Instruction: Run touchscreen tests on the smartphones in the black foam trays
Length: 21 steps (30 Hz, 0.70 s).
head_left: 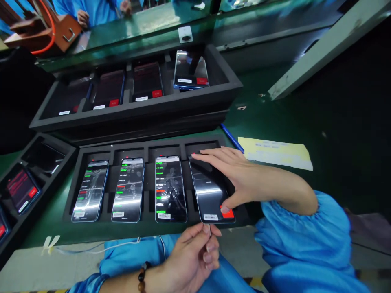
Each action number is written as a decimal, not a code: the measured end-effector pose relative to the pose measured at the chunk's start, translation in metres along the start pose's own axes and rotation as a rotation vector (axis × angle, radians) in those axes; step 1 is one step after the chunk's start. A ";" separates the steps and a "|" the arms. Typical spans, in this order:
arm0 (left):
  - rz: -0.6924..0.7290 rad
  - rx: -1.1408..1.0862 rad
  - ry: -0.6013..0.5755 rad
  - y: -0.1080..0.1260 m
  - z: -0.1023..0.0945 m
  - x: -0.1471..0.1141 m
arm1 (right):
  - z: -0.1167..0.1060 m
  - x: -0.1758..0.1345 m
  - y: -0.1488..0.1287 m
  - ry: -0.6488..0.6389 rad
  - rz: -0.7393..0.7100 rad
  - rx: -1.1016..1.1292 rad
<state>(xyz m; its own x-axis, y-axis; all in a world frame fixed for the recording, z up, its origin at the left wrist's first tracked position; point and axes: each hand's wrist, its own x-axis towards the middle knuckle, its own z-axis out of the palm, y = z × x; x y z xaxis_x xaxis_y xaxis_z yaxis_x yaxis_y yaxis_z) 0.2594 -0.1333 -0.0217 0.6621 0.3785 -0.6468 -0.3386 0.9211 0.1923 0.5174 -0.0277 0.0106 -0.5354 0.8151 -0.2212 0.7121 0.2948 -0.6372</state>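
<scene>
My right hand (233,175) is spread over the rightmost phone (209,187) in the near black foam tray (149,199). Its fingertips reach the phone's top edge, and the thumb rests by a red patch low on the dark screen. Below that phone's bottom edge, my left hand (195,254) pinches a small, slim plug-like piece, mostly covered by the fingers. To the left lie three lit phones: one phone (171,189) beside it, a middle phone (128,189) and a far-left phone (91,191). Their screens show lists with green, white and red lines.
Behind stands a stacked black foam tray (137,112) with several phones. Another foam tray (51,175) sits at the left. A blue pen (232,138) and a yellow paper (275,152) lie right. A thin white cable (113,244) runs along the front edge. Another person's hand (82,18) shows at the back.
</scene>
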 end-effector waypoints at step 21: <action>0.622 1.247 0.232 0.081 -0.042 -0.108 | -0.009 -0.013 0.003 0.544 0.339 0.226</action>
<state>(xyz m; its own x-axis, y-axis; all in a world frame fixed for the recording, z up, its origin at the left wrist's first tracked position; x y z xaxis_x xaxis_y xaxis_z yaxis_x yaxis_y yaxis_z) 0.1321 -0.1032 0.0329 0.4606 0.8364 -0.2971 0.3558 0.1327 0.9251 0.5308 -0.0331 0.0183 0.0477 0.9963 -0.0710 0.6563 -0.0848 -0.7497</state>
